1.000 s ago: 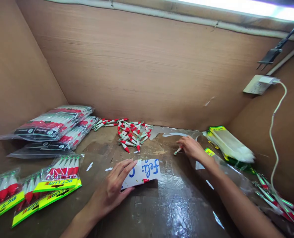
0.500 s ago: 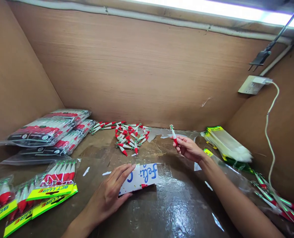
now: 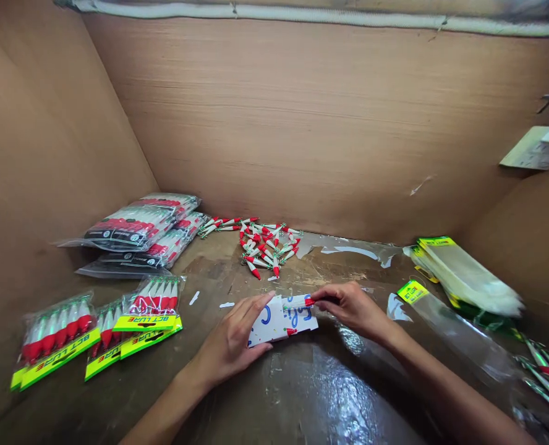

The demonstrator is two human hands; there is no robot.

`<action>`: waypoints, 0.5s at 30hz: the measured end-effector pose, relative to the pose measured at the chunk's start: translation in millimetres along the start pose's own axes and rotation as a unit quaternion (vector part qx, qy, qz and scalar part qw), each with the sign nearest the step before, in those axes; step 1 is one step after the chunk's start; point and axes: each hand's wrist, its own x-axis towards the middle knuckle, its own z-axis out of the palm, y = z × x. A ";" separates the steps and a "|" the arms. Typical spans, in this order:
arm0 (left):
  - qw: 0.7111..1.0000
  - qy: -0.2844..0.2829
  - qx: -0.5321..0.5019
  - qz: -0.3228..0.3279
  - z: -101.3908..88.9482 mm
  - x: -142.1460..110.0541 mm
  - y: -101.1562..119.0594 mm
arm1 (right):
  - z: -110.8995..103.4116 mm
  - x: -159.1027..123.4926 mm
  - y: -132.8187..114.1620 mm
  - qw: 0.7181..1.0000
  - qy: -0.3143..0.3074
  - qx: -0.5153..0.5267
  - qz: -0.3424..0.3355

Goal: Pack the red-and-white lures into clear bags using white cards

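My left hand (image 3: 230, 340) grips the left end of a white folded card (image 3: 274, 320) with blue lettering, thumb along its near edge and fingers along its far edge. With thumb and fingertips, my right hand (image 3: 351, 307) pinches the red end of a red-and-white fishing lure (image 3: 308, 301). Its pale body lies over the card's far right part, green tip toward the left; I cannot tell whether it rests on the card. Beyond the card, a loose pile of similar lures (image 3: 268, 247) lies near the back wall.
Packed lures with yellow BCT LURE headers (image 3: 149, 322) lie at left, before stacked clear bags of lures (image 3: 130, 232). At right are a pile of empty header bags (image 3: 464, 272), a single clear bag (image 3: 460, 334) and more lures (image 3: 543, 371). A wall socket (image 3: 534, 148) hangs above.
My right hand has brought the lure down and toward me, from raised near the back to over the card. My left hand stays on the card. The view has shifted left.
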 end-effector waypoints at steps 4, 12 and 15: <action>1.000 0.000 -0.024 0.000 0.1 -0.6 3.6 | 43.5 -2.5 1.5 0.993 0.017 -0.090 -0.068; 0.999 -0.009 -0.049 0.022 0.0 -0.1 5.6 | 64.3 -3.1 -0.4 0.972 0.031 -0.165 -0.163; 0.998 -0.023 -0.050 0.019 0.4 -1.0 5.4 | 64.0 -2.3 1.3 0.974 -0.001 -0.140 -0.176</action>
